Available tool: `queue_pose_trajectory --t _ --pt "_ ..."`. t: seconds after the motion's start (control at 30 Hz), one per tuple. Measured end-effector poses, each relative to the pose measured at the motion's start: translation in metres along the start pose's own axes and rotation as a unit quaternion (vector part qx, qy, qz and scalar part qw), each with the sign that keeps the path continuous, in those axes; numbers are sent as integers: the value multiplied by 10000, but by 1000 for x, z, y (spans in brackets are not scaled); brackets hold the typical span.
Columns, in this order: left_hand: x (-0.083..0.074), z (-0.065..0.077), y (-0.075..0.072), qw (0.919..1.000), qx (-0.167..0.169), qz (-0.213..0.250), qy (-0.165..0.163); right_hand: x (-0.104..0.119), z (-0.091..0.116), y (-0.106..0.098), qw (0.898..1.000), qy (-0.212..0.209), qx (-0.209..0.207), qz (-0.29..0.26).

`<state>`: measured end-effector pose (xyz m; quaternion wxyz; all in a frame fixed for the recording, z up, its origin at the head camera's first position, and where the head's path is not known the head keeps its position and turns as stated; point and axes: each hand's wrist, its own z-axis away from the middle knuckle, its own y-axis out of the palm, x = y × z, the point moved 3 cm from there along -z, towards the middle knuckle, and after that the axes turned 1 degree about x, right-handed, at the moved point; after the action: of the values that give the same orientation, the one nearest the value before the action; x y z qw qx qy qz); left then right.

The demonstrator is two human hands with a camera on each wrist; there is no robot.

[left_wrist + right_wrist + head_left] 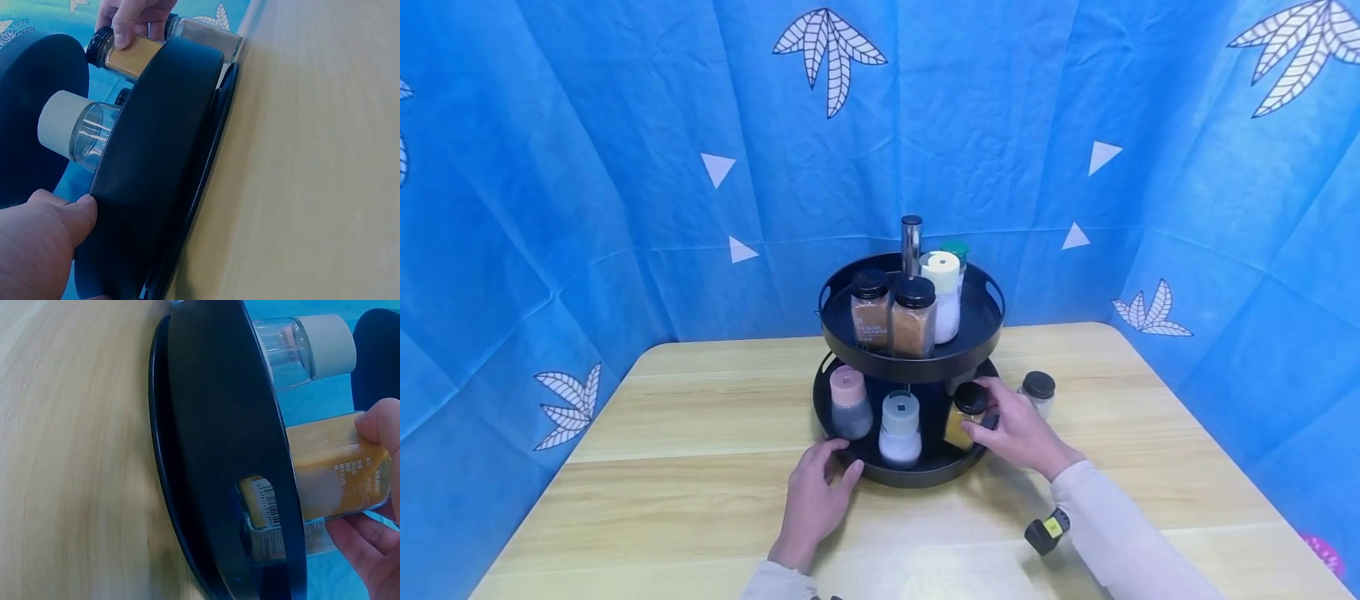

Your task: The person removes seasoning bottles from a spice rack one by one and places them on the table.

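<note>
My right hand (1017, 423) pinches a black-lidded jar of yellow powder (340, 469) between thumb and fingers, at the right side of the lower tier of a black two-tier round tray (910, 478). Seen from the right wrist, the jar's base shows through the oval handle slot, within the tier's wall. At the front left, my left hand (817, 497) grips the lower tier's rim, its fingertips right at the edge. Between the hands, a grey-capped shaker of white grains (900, 446) and a pink-capped shaker (852, 417) stand upright on that tier.
The upper tier (981, 325) bears two black-lidded jars of brown powder (913, 329), a white-capped shaker (947, 312) and a green-lidded one (956, 248). Another black-lidded jar (1037, 390) stands on the wooden table (700, 417) beside my right hand. Blue curtains (662, 167) enclose the table.
</note>
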<state>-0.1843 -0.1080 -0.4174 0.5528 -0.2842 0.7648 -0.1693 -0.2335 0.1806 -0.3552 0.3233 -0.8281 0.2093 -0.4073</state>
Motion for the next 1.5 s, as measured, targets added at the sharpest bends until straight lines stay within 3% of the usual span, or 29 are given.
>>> queue_pose_trajectory --t 0.77,1.07,1.37,1.5 --pt "0 -2 0 9997 -148 14 203 1 -2 -11 9998 146 -62 -115" --pt "1 -2 1 9998 -116 2 154 2 -3 -15 9997 -65 -231 -81" --pt "1 -1 0 9999 -91 -19 75 2 -3 -20 9995 -20 -292 72" --pt "2 -1 1 9997 -143 -13 186 1 -3 -24 9993 -43 -365 94"
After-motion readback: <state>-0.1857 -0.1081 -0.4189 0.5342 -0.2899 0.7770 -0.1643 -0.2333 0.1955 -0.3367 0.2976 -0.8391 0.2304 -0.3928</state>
